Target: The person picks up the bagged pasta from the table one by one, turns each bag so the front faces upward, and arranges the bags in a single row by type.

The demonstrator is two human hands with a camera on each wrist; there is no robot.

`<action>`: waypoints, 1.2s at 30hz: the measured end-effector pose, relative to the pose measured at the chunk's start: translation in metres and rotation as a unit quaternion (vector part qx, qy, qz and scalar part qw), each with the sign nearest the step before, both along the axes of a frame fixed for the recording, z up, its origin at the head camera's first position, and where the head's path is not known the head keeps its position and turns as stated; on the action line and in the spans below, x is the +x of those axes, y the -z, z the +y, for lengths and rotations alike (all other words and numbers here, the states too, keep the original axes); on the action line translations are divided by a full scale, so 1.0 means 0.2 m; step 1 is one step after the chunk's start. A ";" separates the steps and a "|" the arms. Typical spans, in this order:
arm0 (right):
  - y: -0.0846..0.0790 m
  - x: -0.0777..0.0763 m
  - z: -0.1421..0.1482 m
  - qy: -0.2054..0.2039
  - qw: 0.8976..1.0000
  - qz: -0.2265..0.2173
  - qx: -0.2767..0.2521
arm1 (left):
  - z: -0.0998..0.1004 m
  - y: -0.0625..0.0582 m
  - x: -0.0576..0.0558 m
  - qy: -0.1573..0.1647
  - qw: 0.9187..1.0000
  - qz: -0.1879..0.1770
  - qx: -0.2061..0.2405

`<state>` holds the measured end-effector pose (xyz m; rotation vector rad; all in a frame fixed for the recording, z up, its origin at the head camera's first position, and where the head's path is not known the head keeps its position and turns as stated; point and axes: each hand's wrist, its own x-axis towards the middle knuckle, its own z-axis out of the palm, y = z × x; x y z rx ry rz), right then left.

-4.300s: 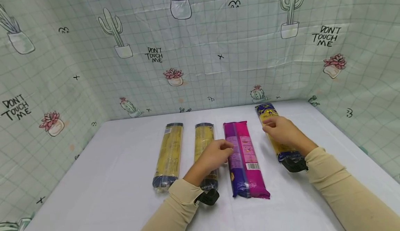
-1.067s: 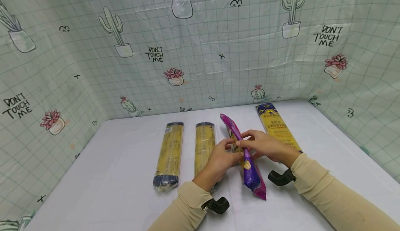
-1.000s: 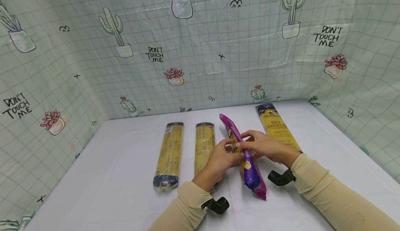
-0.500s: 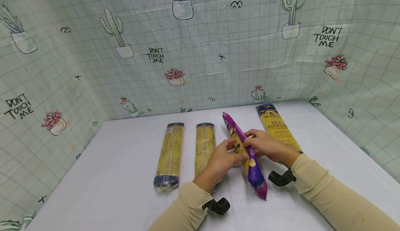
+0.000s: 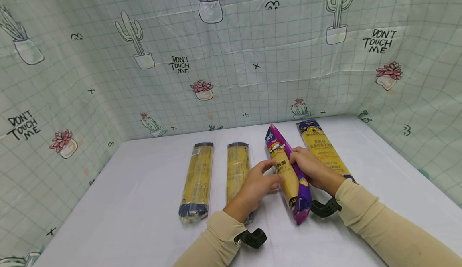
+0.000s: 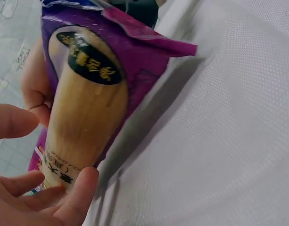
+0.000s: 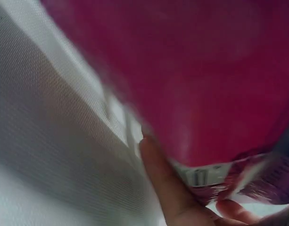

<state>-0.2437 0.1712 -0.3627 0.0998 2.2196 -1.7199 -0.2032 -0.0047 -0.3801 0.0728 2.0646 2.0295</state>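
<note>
My right hand [image 5: 313,170] grips a pink and purple packet of spaghetti [image 5: 288,181] by its right edge. The packet leans on its long side, its yellow front facing left and up. In the right wrist view its pink back [image 7: 196,84] fills much of the picture, with an index finger [image 7: 165,183] along it. My left hand [image 5: 252,185] is beside the front, fingers loosely bent and thumb apart. Up close in the left wrist view, its fingertips [image 6: 87,181] are right at the packet's printed front [image 6: 85,117].
Two clear packets of spaghetti with dark blue ends, a far left one [image 5: 197,174] and a nearer one [image 5: 237,166] partly behind my left hand, lie on the white table [image 5: 144,203]. A yellow and blue packet [image 5: 323,148] lies at right, behind my right hand.
My right hand has left the yellow packet for the pink and purple one, which lay flat, back up. It was raised on edge by both hands, then turned front-up; the left hand has loosened.
</note>
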 end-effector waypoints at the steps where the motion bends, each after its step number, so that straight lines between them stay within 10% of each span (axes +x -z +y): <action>1: 0.00 0.00 0.00 0.006 1.000 0.000 -0.002 | 0.00 0.00 0.00 0.001 1.000 -0.001 -0.001; 8: -0.01 0.00 0.00 0.031 0.999 0.023 -0.036 | 0.01 -0.01 0.02 0.026 0.998 -0.050 0.036; 18: -0.03 0.02 0.02 0.050 0.993 0.042 -0.097 | -0.02 -0.01 0.02 0.171 0.980 -0.062 0.078; 36: -0.01 0.00 0.05 0.009 0.981 0.070 -0.183 | 0.01 0.00 0.02 0.107 0.991 0.048 0.056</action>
